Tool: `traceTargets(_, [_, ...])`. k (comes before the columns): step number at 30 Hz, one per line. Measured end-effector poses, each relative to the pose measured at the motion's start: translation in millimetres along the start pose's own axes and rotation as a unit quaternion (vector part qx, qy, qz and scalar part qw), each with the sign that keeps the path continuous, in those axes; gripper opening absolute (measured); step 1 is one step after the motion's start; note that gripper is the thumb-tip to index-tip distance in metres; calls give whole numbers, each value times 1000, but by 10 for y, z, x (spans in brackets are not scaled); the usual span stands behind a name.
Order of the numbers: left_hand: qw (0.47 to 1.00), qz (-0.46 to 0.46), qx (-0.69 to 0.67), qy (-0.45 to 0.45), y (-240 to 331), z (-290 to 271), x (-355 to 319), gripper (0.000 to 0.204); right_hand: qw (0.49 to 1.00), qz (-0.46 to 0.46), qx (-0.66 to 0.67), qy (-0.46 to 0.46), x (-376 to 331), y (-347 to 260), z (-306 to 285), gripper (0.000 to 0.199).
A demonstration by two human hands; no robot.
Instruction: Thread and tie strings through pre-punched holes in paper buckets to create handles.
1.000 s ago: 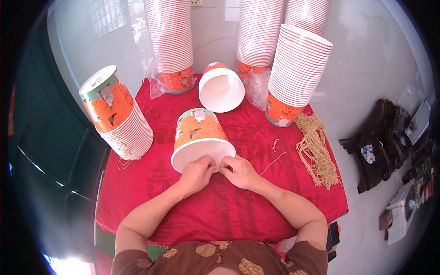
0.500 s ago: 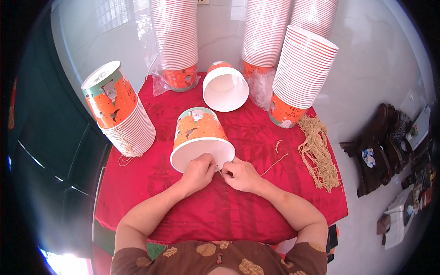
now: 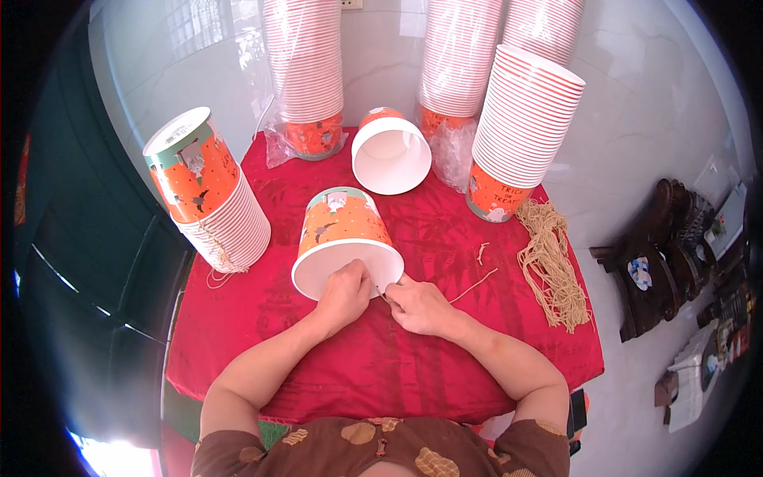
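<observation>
Bucket point(image 3: 346, 229) mid-frame on the counter point(image 3: 445, 374), nudged slightly left since half a second ago | left hand point(image 3: 345, 291) curled at its mouth, grip hidden, I cannot tell | right hand point(image 3: 418, 306) pinching string point(image 3: 475, 285) by the rim | I judge the shift leaves both hands at the rim

A glossy pale grey wall point(image 3: 381, 67) with faint veining rises behind the counter draped in deep red patterned cloth point(image 3: 358, 374), a white electrical socket point(image 3: 350, 4) at its top edge. Window-like reflections shine on it at upper left. A dark green panelled surface point(image 3: 87, 246) fills the left, with glaring white light point(image 3: 119, 459) below. Dark brown wooden seating point(image 3: 636, 306) stands on the smooth grey floor point(image 3: 612, 381) at right.
</observation>
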State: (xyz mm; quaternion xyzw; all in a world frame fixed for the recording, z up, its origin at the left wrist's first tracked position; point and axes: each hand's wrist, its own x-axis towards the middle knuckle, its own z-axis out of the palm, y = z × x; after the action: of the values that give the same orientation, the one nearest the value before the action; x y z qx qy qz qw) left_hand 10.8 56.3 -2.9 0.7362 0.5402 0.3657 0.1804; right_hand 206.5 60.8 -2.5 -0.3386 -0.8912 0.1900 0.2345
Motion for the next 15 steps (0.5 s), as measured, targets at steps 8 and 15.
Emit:
traceTargets(8, [988, -91, -85, -96, 1, -188, 41, 12, 999, -7, 17, 46, 9, 35, 27, 7])
traceTargets(15, [916, -96, -352, -169, -11, -104, 40, 14, 998, 18, 48, 33, 18, 71, 15, 7])
